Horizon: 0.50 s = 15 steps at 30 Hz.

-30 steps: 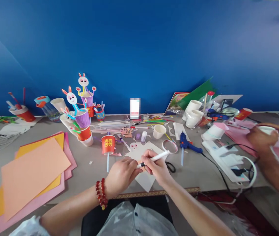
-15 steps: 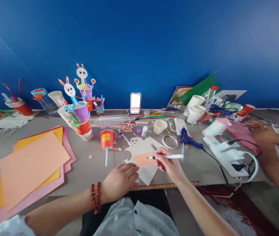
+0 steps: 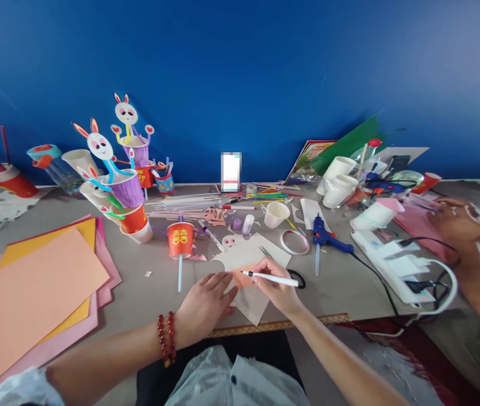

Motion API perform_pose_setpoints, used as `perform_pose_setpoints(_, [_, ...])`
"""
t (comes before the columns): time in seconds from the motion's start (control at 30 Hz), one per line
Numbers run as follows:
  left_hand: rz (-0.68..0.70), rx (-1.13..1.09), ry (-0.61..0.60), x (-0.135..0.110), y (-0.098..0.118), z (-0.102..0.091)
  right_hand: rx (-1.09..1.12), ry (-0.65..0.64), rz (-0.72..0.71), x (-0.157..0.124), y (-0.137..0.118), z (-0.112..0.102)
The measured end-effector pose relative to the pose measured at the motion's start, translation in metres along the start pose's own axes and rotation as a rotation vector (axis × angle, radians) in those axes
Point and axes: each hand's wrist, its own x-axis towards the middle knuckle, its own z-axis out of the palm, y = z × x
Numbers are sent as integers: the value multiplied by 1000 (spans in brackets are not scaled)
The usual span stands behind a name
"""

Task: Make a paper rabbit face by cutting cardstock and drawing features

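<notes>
My right hand (image 3: 277, 287) is closed around a white marker (image 3: 280, 279), its dark tip over a small piece of orange paper (image 3: 245, 280). Fingers stretched out, my left hand (image 3: 208, 304) lies flat at the paper's left edge. Under the orange piece is a white sheet (image 3: 257, 310) with cut-out edges. Scissors (image 3: 297, 279) lie partly hidden behind my right hand, their blades pointing up and left. A drawn face with pink eyes (image 3: 229, 242) rests at the top of the white sheet.
Left stand rabbit figures on paper cups (image 3: 124, 189), a red cup (image 3: 180, 239) and stacked coloured paper (image 3: 37, 299). To the right are a tape roll (image 3: 294, 242), a blue glue gun (image 3: 328, 241), a power strip (image 3: 386, 268) and another person's hand (image 3: 462, 223).
My right hand has moved left with the marker, bringing its tip further over the orange paper and uncovering the scissors' handle. My left hand has shifted slightly left. The view has moved a little.
</notes>
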Motion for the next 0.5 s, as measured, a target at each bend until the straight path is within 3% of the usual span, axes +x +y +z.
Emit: perform_pose_setpoints(0.5, [-5, -69, 29, -7, -7, 0, -150, -37, -39, 4, 8, 7])
